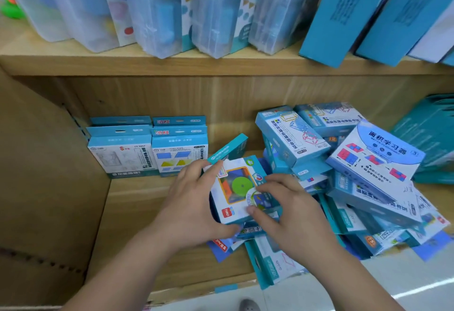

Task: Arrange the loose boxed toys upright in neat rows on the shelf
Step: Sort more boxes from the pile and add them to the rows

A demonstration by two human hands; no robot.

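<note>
Both hands grip one small boxed toy (pixel 242 189) over the wooden shelf (pixel 137 202), at the near edge of a loose heap of boxes (pixel 356 187).

Left hand (pixel 194 202): fingers curled round the box's left side, with the fingertips (pixel 216 166) on its far corner and the thumb pressed at its near lower edge. The grasp is closed on the box.

Right hand (pixel 287 210): fingers bent and held close together across the box's right half; the thumb tip (pixel 251 210) rests on the front face near the lower edge. This hand also clasps the box.

The held box is white and light blue, tilted, with a window showing a green disc and orange parts. A red mark at its lower left appears to read "deli", though the print is inverted and blurred.

Left of the fingers, well apart, two short rows of upright boxes (pixel 149 148) stand against the back panel; codes "CY-5607" and "CY-0159" seem legible on them.

Right of the fingers, the heap lies untidily. A large box (pixel 373 155) on top reads "面积学习器" with red and blue squares. A box (pixel 292 136) behind the fingertips shows coloured outline prisms. A teal box (pixel 229 148) leans just beyond the left fingertips.

On the shelf above stand clear plastic cases (pixel 157 10) and blue cartons (pixel 344 13).
</note>
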